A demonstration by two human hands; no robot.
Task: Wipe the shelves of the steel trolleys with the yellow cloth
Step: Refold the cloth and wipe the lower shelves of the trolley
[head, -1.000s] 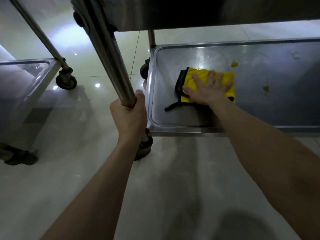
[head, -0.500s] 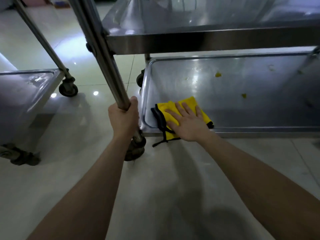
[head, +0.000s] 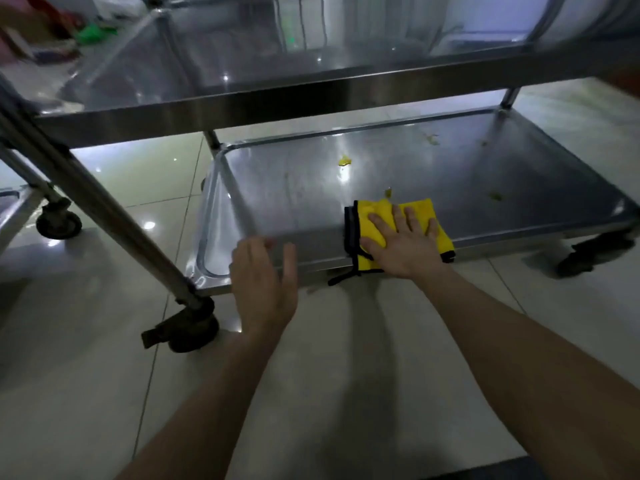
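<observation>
A yellow cloth (head: 419,209) with a black hem lies on the front edge of the steel trolley's bottom shelf (head: 450,168). My right hand (head: 403,245) presses flat on it with fingers spread. Part of the cloth hangs over the shelf's front rim. My left hand (head: 265,284) hovers open in front of the shelf's rim, left of the cloth, holding nothing. Several small yellow-green bits of dirt (head: 344,162) lie on the shelf behind the cloth. The trolley's upper shelf (head: 242,74) spans above.
The trolley's slanted front-left post (head: 104,206) runs down to a castor (head: 187,327) on the tiled floor. A second trolley's corner (head: 14,206) and wheel (head: 59,221) stand at the left. Another castor (head: 588,254) sits at the right. Coloured clutter lies far back left.
My left hand has let go of the trolley post and now hovers open. My right hand slid the cloth to the right along the front rim. The view has shifted left and up.
</observation>
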